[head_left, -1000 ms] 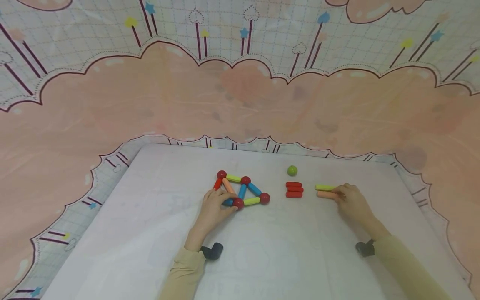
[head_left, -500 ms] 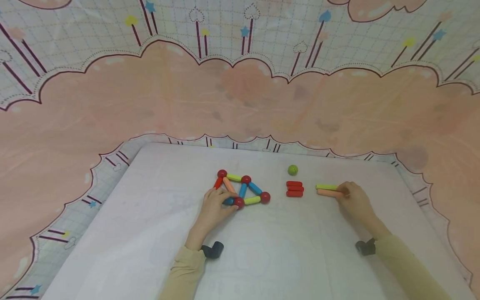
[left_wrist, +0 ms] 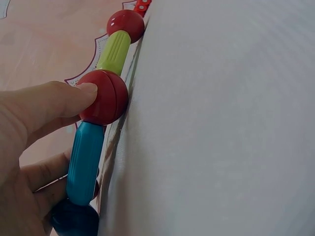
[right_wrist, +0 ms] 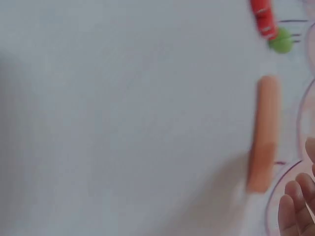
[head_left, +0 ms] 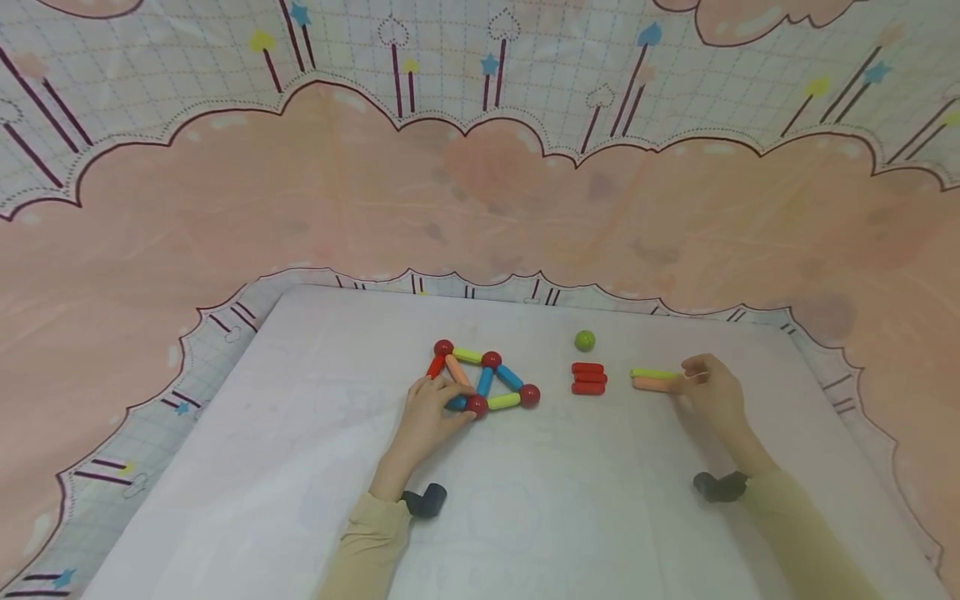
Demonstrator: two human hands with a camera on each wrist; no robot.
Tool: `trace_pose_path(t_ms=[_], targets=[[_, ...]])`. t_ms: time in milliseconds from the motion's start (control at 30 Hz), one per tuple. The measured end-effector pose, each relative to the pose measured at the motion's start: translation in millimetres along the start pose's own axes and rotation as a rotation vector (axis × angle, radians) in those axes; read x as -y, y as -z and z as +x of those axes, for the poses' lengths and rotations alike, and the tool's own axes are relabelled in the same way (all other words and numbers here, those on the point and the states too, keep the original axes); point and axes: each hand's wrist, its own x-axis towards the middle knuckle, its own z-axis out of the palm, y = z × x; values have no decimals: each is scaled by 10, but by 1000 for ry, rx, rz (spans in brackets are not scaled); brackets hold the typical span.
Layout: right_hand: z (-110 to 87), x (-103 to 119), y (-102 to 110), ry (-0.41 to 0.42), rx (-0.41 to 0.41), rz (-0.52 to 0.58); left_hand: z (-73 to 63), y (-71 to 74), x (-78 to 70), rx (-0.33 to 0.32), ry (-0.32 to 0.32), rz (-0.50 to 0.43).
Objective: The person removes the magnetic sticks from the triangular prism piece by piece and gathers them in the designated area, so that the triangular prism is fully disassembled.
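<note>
A flat frame of magnetic rods and balls lies on the white table in the head view. My left hand [head_left: 429, 421] grips it at the front red ball [head_left: 476, 407], thumb pressed on that ball in the left wrist view. Beside the ball runs a blue rod [left_wrist: 85, 162], ending at a dark blue ball [left_wrist: 74, 220] low in that view. My right hand [head_left: 716, 398] is raised just off the right ends of a green rod [head_left: 652, 374] and an orange rod [head_left: 654, 384], which lie side by side. Its fingers [right_wrist: 290, 211] are loosely bent and hold nothing.
Several red rods [head_left: 588, 378] lie in a small stack between the frame and my right hand. Behind them sits a green ball [head_left: 585, 340]. A patterned pink cloth [head_left: 480, 217] hangs beyond the table's [head_left: 525, 517] far edge.
My right hand has let go of the green and orange rods and lifted slightly away to the right. My left hand stays on the frame.
</note>
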Motion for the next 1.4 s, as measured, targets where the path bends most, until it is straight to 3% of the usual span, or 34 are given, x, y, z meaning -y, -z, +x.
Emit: trace_pose_path(t_ms=[200, 400, 567, 733, 900, 1133, 1400], targets=[[-79, 296, -4, 89, -39, 124, -9, 11, -26, 3, -5, 35], [-154, 622, -206, 214, -21, 268, -15, 25, -98, 52, 2, 135], [-259, 918, -430, 232, 125, 289, -30, 51, -131, 82, 6, 166], [-362, 1136, -714, 278, 192, 305, -29, 81, -144, 75, -2, 175], [-444, 1235, -988, 204, 239, 358, -4, 70, -181, 35, -16, 129], [-448, 1214, -1251, 71, 256, 414, 85, -41, -259, 39, -67, 80], [-427, 1170, -1413, 64, 246, 454, 224, -220, -349, 5, -94, 116]])
